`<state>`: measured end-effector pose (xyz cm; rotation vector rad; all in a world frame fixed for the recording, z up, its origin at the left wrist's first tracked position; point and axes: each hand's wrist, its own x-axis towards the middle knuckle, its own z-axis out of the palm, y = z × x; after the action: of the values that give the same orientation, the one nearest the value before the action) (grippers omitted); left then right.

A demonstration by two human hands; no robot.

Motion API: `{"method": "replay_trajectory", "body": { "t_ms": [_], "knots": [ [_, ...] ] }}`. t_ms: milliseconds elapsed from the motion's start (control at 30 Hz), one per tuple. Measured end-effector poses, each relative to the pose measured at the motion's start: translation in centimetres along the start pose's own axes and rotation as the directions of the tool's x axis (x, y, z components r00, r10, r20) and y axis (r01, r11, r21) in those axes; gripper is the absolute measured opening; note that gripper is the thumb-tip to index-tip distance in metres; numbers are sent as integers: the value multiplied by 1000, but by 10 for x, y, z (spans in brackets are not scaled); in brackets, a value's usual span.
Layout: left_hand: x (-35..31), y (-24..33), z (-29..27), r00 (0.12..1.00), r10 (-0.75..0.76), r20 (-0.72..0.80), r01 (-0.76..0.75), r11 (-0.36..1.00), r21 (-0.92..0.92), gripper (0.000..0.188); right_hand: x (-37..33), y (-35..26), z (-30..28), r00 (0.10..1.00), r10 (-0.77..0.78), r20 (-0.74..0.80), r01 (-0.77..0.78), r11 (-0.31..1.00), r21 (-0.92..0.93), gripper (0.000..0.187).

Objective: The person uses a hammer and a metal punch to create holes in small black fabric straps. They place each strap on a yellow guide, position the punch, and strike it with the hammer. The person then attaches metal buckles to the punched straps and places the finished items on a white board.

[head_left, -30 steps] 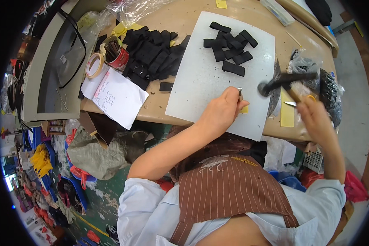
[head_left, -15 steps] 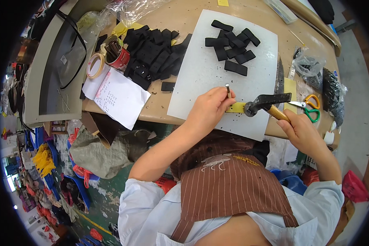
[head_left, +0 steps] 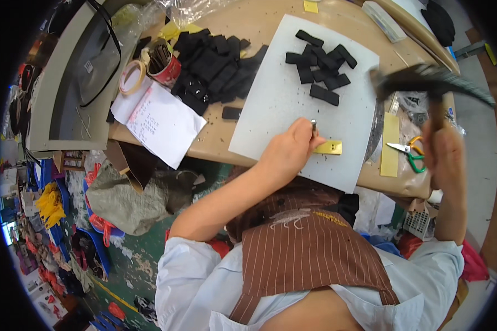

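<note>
Head view: fingers of the left hand grip a metal rod — a yellow strip shows just right of them on a white board. Right hand fingers wrap a raised hammer — black pieces lie beyond the left fingers.

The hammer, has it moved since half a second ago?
Yes: against the white board, the hammer has gone up and rightward in the picture, from near the yellow strip to the board's right edge and beyond.
</note>
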<state>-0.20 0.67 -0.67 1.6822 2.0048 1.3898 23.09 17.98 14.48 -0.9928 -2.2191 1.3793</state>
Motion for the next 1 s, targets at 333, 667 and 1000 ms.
{"method": "replay_trajectory", "body": {
  "t_ms": [333,667,1000],
  "knots": [
    [2,4,-4,976,174,129,-177,984,13,19,9,-51,-5,874,-369,315,450,860,-239,35],
    [21,4,1,896,-421,141,390,596,-702,18,8,103,-20,940,94,-329,-266,806,-529,20],
    [-3,7,-16,968,129,216,-147,987,71,24,7,47,141,764,-571,302,644,641,-417,40]
  ]
}}
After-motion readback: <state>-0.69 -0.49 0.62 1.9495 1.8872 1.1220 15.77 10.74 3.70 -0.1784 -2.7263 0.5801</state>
